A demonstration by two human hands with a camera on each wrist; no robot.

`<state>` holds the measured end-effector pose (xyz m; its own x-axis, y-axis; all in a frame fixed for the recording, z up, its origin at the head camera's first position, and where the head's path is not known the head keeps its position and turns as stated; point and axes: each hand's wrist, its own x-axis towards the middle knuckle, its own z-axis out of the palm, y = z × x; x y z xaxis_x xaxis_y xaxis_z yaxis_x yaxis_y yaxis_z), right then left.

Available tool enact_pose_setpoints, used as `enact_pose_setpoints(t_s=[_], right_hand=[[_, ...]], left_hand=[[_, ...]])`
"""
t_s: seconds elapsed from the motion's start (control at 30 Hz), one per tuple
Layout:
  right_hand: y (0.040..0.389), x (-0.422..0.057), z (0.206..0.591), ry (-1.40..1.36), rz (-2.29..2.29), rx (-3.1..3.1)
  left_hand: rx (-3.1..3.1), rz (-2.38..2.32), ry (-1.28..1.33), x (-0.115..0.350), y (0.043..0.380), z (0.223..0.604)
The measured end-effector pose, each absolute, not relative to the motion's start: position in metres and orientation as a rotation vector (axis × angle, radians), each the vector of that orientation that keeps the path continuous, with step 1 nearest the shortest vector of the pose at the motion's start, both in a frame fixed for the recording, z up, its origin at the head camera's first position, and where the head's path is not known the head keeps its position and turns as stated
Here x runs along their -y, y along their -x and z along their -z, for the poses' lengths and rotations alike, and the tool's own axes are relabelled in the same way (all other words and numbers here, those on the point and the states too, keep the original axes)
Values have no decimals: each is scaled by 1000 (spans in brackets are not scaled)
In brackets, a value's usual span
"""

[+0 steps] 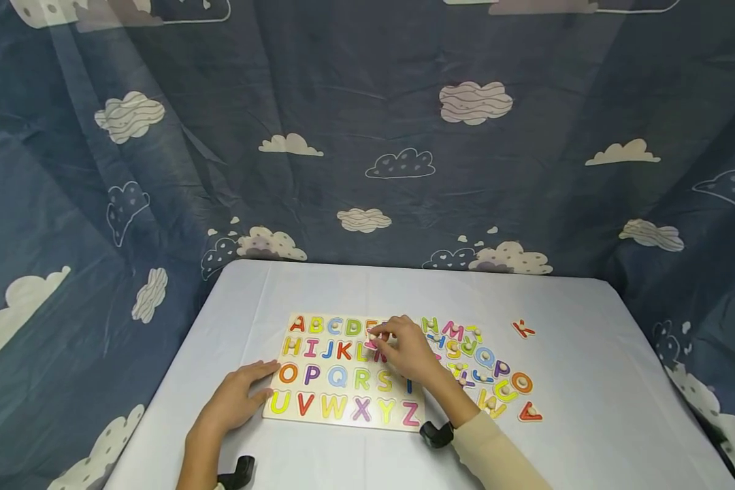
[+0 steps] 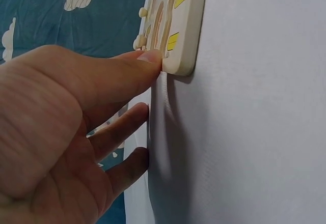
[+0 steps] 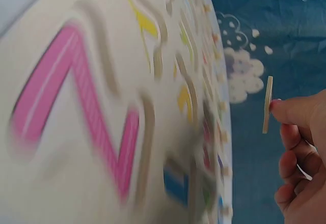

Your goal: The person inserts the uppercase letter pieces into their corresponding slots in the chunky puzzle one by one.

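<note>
A pale wooden alphabet puzzle board (image 1: pixel 318 419) lies on the table, with coloured letters in several rows. My left hand (image 1: pixel 235 400) rests at its left edge, thumb and forefinger touching the rim; the left wrist view has the thumb at the board's corner (image 2: pixel 186 56), other fingers loosely extended. Above the board's upper right, my right hand (image 1: pixel 409 350) pinches a pinkish wooden letter piece (image 1: pixel 371 336). In the right wrist view this letter piece (image 3: pixel 268 104) stands edge-on between thumb and finger, raised off the board; which letter it is, I cannot tell. The hand hides some slots.
Several loose knobbed letters lie right of the board, among them a blue Q (image 1: pixel 484 356), a purple P (image 1: pixel 501 368) and an orange O (image 1: pixel 522 382). A red K (image 1: pixel 523 329) lies farther off. White cloth covers the table (image 1: pixel 606 381); a cloud-patterned curtain (image 1: pixel 318 190) hangs behind.
</note>
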<state>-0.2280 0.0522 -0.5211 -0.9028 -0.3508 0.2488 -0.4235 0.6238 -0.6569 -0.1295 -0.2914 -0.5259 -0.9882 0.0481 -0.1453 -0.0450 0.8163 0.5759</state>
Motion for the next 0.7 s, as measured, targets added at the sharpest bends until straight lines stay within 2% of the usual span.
enact_pose_setpoints(t_s=[0.7], right_hand=[[240,44,536,-865,-1132,2799]], left_hand=[[-2835,-921,15,292,130,525]])
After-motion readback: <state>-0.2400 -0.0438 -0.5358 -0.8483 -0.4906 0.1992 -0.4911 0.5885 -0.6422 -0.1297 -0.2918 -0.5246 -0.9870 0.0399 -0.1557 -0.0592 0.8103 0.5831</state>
